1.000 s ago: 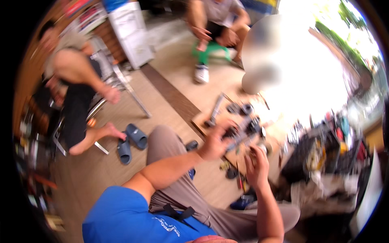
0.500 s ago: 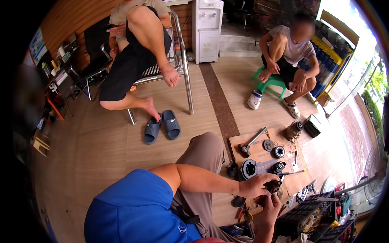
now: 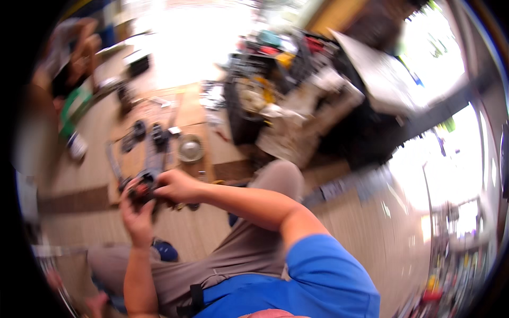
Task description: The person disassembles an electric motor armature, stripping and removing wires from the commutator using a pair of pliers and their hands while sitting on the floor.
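My left hand (image 3: pixel 137 214) grips a small black mechanical part (image 3: pixel 139 192) with red on it from the left, thumb raised along it. My right hand (image 3: pixel 172 185) has its fingers closed on the same part from the right. Just beyond them, disassembled metal parts lie on a cardboard sheet (image 3: pixel 185 111): dark rounded pieces (image 3: pixel 158 135), a long grey tool (image 3: pixel 112 161) and a silvery round disc (image 3: pixel 191 148). The picture is blurred, so the finer details of the held part cannot be made out.
A person (image 3: pixel 71 58) sits on a green stool (image 3: pixel 75 111) at the upper left. Black crates (image 3: pixel 238 111) heaped with tools and crumpled sacking (image 3: pixel 294 127) stand at the upper right, beside a pale board (image 3: pixel 382 69). Cluttered shelving (image 3: pixel 445 275) is at the lower right.
My view has swung round to the right, bringing the crates and sacking to the middle. My hands, at the lower right half a second ago, now appear left of centre, still together on the part.
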A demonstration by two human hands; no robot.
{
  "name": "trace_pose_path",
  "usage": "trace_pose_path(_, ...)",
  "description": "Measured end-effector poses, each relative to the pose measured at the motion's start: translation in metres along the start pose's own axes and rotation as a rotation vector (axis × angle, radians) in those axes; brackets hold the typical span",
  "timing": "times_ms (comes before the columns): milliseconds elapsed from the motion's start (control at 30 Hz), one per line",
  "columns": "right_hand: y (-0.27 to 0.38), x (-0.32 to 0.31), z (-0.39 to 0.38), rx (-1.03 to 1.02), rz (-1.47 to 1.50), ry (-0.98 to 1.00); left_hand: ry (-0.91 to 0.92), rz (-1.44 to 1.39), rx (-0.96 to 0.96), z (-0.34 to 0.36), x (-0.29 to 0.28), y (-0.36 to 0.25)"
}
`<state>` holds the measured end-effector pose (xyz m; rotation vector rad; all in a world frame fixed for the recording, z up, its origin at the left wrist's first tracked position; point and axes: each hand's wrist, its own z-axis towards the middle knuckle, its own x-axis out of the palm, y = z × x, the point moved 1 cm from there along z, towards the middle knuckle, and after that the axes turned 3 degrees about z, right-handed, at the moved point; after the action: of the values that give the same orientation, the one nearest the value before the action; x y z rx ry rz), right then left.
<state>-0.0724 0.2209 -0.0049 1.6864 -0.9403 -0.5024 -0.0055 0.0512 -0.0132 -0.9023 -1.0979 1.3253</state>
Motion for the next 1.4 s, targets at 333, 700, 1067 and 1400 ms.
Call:
trace_pose_path(333,-0.015,-0.011,-0.004,-0.285,-0.271,-0.288,0.173,0.025,-0.079,-0.008,-0.001,-0.017)
trace_pose_path(700,-0.01,-0.03,-0.007,-0.378,-0.271,-0.317,0.236,-0.03,-0.092,0.001,0.006,-0.017)
trace_pose_path(1067,0.009,-0.04,-0.023,-0.367,-0.057,-0.311,0.179,0.085,-0.189,0.003,0.005,-0.016)
trace_pose_path(1400,0.017,-0.043,-0.029,-0.495,-0.118,-0.249,0.194,0.182,-0.318,0.004,-0.013,-0.003)
